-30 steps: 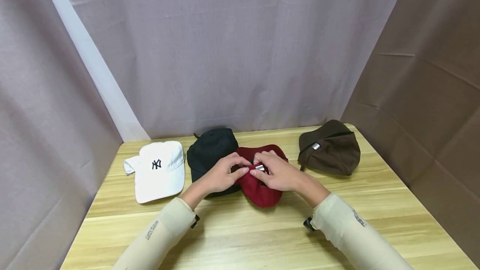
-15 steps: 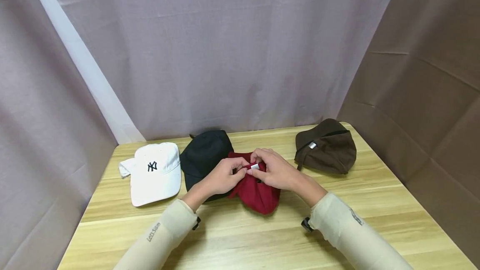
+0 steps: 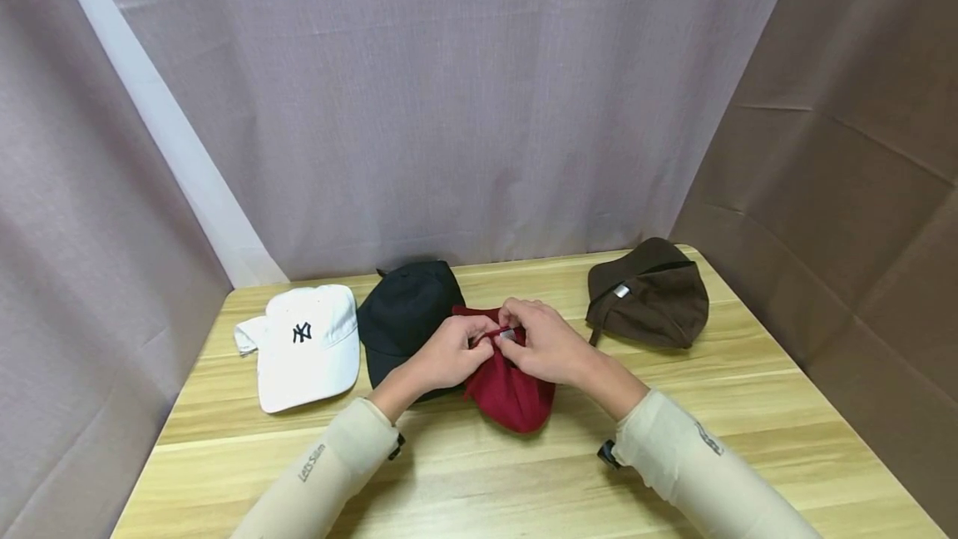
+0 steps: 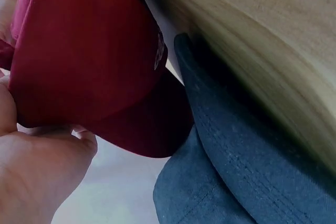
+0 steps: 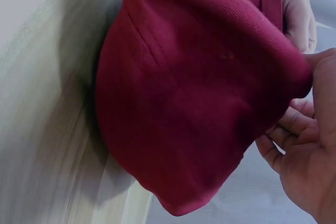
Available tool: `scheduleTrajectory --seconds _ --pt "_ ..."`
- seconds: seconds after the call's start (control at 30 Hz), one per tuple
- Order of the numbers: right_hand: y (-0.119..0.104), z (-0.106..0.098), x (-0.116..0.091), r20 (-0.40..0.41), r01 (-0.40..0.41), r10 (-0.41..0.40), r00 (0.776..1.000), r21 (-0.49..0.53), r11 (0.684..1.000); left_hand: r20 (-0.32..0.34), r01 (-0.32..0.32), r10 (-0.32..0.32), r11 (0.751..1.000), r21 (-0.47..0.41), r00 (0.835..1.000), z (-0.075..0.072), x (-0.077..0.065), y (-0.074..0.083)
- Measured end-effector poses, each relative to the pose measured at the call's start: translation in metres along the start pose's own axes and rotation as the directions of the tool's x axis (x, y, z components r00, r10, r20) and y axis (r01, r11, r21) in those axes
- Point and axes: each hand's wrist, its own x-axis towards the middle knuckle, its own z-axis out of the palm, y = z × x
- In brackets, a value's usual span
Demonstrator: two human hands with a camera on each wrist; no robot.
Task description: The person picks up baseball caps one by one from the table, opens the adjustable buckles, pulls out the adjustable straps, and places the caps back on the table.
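Both hands pinch a dark red baseball cap [image 3: 515, 396] at its back strap, near a small metal buckle [image 3: 507, 333]. The left hand [image 3: 454, 349] holds the strap from the left, fingertips close to those of the right hand [image 3: 545, 341]. In the left wrist view the cap's crown [image 4: 89, 51] and brim [image 4: 152, 114] hang beside a dark cap [image 4: 252, 145]. Seen from the right wrist, the red crown [image 5: 184, 93] sags over the table, with a loose strap end [image 5: 271, 1] at the top. The fingertips partly hide the buckle.
Left of the hands lies a black cap [image 3: 412, 310], partly behind the left hand. Further left is a white cap [image 3: 310, 356] with a dark monogram. A brown cap [image 3: 654, 298] with a buckled strap sits at the right back of the wooden table [image 3: 479, 481]. Curtains [image 3: 479, 106] stand behind.
The red cap has tipped down and toward the person, showing less of its brim, while both hands keep their pinch on the strap. The whole view has shifted slightly.
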Motion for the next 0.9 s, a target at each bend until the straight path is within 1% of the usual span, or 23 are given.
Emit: scheduleTrajectory --seconds 0.1,0.23,0.3,0.4,0.67,0.8,0.9 --pt "0.002 -0.001 0.0 0.009 -0.013 0.013 1.0 0.049 0.999 -0.015 0.026 -0.026 1.0 -0.015 1.0 -0.001 -0.001 0.0" --pt "0.007 -0.005 -0.002 0.022 -0.017 0.014 1.0 0.159 0.987 -0.036 0.077 -0.08 0.995 -0.061 0.996 -0.003 -0.005 0.0" --pt "0.01 -0.006 -0.003 0.032 -0.018 0.012 0.999 0.206 0.978 -0.042 0.083 -0.088 0.992 -0.091 0.995 -0.004 -0.006 0.001" --pt "0.012 -0.007 -0.004 0.049 -0.022 0.01 0.999 0.257 0.966 -0.05 0.071 -0.077 0.992 -0.1 0.996 -0.005 -0.007 0.0" --pt "0.01 -0.006 -0.005 0.054 -0.035 0.019 0.998 0.323 0.946 -0.068 0.034 -0.043 0.991 -0.128 0.997 -0.004 -0.008 -0.005" --pt "0.011 -0.005 -0.006 0.054 -0.044 0.028 0.998 0.331 0.943 -0.094 0.042 -0.054 0.991 -0.126 0.994 -0.003 -0.009 -0.006" --pt "0.014 -0.003 -0.007 0.054 -0.046 0.03 0.998 0.326 0.944 -0.11 0.051 -0.067 0.988 -0.144 0.992 -0.003 -0.009 -0.007"
